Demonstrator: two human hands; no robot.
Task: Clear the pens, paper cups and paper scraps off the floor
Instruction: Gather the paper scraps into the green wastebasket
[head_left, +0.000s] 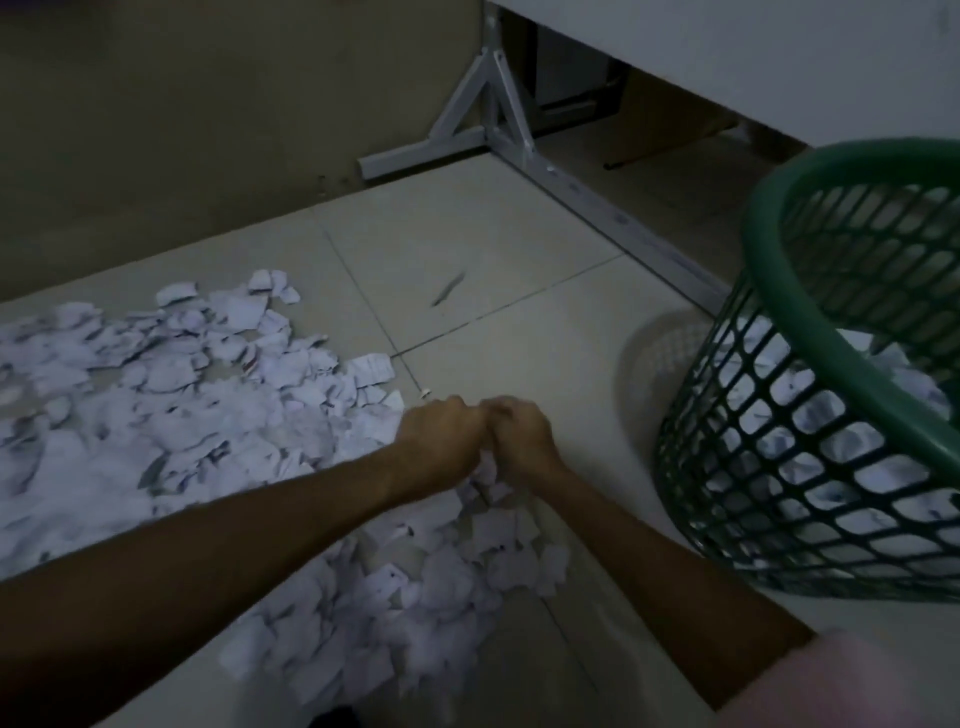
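Observation:
A wide spread of torn white paper scraps (171, 415) covers the tiled floor on the left and runs down under my forearms. My left hand (441, 439) and my right hand (519, 434) are pressed knuckle to knuckle at the pile's right edge, fingers curled down around a bunch of scraps (488, 473) that shows between and below them. A green mesh basket (769, 457) stands tilted to the right of my hands, with more scraps inside it. A tiny white bit (426, 393) lies just beyond my left hand. No pens or cups show.
A grey metal table leg frame (498, 130) stands at the back centre, its long foot running to the basket. A wall lies at the back left. A dark smear (447, 290) marks the bare tiles ahead. Dim light.

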